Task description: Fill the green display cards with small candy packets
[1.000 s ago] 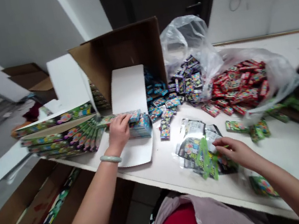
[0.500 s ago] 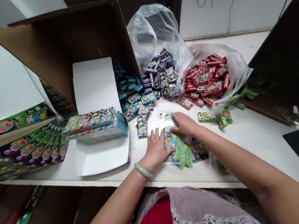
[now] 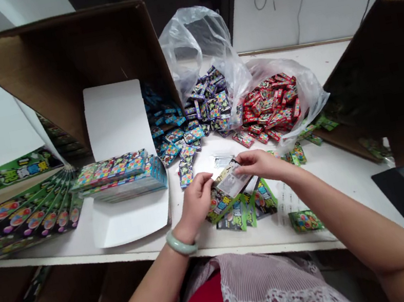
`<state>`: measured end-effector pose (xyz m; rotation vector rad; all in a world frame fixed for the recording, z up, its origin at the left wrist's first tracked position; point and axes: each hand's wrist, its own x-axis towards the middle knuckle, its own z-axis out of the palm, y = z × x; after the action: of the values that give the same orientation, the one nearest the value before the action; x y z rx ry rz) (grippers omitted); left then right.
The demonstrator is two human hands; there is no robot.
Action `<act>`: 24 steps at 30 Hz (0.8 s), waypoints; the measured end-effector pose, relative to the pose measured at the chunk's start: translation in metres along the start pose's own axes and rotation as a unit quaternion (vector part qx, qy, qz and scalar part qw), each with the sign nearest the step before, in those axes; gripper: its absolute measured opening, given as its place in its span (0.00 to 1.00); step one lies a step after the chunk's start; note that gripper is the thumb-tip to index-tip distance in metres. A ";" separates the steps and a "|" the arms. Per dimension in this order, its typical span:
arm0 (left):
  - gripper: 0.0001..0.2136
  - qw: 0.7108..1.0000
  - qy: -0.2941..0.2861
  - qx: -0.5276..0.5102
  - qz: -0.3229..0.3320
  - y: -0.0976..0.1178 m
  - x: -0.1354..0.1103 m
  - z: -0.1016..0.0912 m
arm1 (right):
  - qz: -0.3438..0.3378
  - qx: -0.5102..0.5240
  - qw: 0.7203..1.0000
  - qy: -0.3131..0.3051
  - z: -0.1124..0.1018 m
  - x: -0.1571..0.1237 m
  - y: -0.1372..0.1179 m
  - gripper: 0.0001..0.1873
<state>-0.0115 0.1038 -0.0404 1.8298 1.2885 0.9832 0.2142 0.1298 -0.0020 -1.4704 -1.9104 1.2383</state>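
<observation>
I can't read the print on the packet (image 3: 232, 181); it's too small. My left hand (image 3: 195, 205) pinches its left edge, my right hand (image 3: 262, 164) its top corner, above the green packets (image 3: 236, 212) on the table (image 3: 347, 175).

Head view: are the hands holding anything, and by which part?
Yes: one small flat packet, just above the pile of packets. The left hand pinches its left edge, the right hand its top right corner.
</observation>
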 end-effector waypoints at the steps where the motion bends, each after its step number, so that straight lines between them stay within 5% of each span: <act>1: 0.09 0.999 -0.001 0.009 0.031 0.007 0.002 -0.006 | -0.004 0.081 0.996 -0.036 -0.003 -0.007 -0.002 0.13; 6: 0.12 0.976 -0.093 0.147 0.134 0.034 -0.001 -0.016 | 0.023 0.267 0.963 -0.019 0.001 -0.032 0.001 0.19; 11: 0.16 0.958 -0.100 0.206 0.174 0.030 -0.004 -0.006 | -0.015 0.317 0.948 -0.023 0.009 -0.037 0.005 0.21; 15: 0.16 0.991 -0.067 0.104 0.053 0.019 0.002 -0.006 | -0.057 0.183 0.972 0.134 0.013 -0.042 -0.009 0.14; 18: 0.22 0.994 0.036 -0.012 -0.107 0.011 0.007 -0.009 | -0.082 0.133 0.938 0.308 0.028 -0.048 -0.016 0.33; 20: 0.24 0.978 0.081 -0.094 -0.169 0.010 0.011 -0.008 | -0.060 0.227 0.939 0.252 0.043 -0.047 -0.014 0.42; 22: 0.24 0.956 0.079 -0.194 -0.205 0.014 0.014 -0.005 | -0.032 0.356 0.924 0.132 0.058 -0.041 -0.007 0.39; 24: 0.23 0.920 0.039 -0.299 -0.251 0.023 0.016 -0.002 | 0.004 0.417 0.904 0.095 0.068 -0.034 0.001 0.32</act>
<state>0.0004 0.1133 -0.0167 0.9413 1.2346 1.0153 0.1744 0.0721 -0.0315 -1.0616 -1.0113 1.5657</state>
